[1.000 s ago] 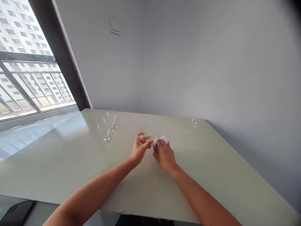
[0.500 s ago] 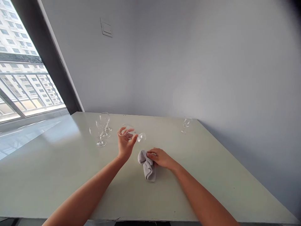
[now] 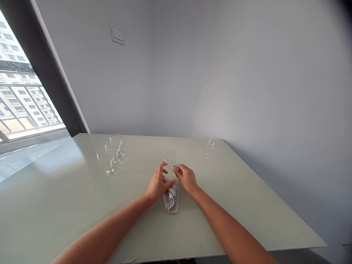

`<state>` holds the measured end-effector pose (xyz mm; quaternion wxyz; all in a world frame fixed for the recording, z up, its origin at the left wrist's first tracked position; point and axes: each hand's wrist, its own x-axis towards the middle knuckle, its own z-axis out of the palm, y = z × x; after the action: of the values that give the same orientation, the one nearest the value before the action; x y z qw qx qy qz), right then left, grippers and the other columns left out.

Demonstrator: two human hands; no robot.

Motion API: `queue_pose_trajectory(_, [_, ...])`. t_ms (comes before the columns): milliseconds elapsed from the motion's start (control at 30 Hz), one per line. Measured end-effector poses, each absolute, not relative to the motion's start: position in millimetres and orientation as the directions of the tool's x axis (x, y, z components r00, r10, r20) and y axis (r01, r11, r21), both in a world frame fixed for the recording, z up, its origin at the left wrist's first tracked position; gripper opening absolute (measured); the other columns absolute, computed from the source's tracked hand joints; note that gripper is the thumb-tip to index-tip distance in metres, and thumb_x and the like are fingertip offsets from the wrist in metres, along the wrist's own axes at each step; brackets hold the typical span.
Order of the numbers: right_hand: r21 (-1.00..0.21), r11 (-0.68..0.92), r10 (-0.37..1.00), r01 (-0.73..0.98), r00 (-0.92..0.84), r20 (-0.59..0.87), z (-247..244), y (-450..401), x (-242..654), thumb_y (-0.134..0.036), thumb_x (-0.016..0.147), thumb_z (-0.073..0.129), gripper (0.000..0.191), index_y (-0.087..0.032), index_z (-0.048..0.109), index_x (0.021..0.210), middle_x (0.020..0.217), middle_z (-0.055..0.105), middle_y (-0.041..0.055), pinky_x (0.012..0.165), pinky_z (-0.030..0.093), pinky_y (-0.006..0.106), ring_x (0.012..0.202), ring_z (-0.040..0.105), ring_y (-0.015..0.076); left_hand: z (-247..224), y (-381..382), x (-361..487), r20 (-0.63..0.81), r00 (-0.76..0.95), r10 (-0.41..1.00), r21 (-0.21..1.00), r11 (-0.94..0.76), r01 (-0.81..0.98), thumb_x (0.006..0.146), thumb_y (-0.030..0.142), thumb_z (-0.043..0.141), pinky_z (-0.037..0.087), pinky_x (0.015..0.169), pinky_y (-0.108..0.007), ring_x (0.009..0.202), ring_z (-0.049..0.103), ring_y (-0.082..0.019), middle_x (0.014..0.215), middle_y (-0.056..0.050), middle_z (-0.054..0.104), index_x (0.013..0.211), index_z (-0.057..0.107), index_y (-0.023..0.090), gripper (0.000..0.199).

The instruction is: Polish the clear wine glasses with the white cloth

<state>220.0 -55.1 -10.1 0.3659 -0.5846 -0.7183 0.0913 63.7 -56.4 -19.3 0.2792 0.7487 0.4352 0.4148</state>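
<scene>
A clear wine glass [image 3: 169, 157] is held above the middle of the table, its bowl faint against the pale surface. My right hand [image 3: 187, 178] pinches it low down, around the stem or foot. Just to the left, my left hand [image 3: 158, 182] has its thumb and fingers apart, beside the glass and over a grey cloth [image 3: 171, 201]. The crumpled cloth lies on the table, its upper end partly covered by my left hand. Whether my left fingertips touch the glass or cloth is hard to see.
Several wine glasses [image 3: 112, 171] stand upright in a close row at the left on the pale table [image 3: 228, 209]. One more glass [image 3: 210, 146] stands near the far right corner. Grey walls [image 3: 187, 73] rise behind, with a window at the left.
The glass has passed from my left hand to my right, moving rightward and becoming less tilted. My right hand has let go of the cloth; my left hand has come down beside it.
</scene>
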Motion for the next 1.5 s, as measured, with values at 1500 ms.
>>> queue_pose_trajectory(1500, [-0.646, -0.163, 0.893, 0.746, 0.39, 0.224, -50, 65, 417, -0.038, 0.068, 0.05, 0.019, -0.02, 0.052, 0.063, 0.068, 0.063, -0.0003, 0.054, 0.034, 0.024, 0.06, 0.053, 0.0142, -28, -47, 60, 0.238, 0.426, 0.873, 0.64, -0.471, 0.607, 0.074, 0.035, 0.054, 0.04, 0.077, -0.028, 0.086, 0.051, -0.016, 0.088, 0.0, 0.061, 0.086, 0.061, 0.024, 0.018])
